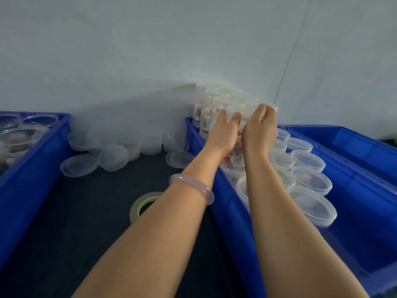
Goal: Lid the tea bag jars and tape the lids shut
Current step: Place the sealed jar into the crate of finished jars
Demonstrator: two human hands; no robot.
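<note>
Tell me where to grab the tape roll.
Take the tape roll from above on its exposed left rim, a finger in the open core, thumb on the outer wall: it lies flat, and the left forearm covers its right side.
</note>
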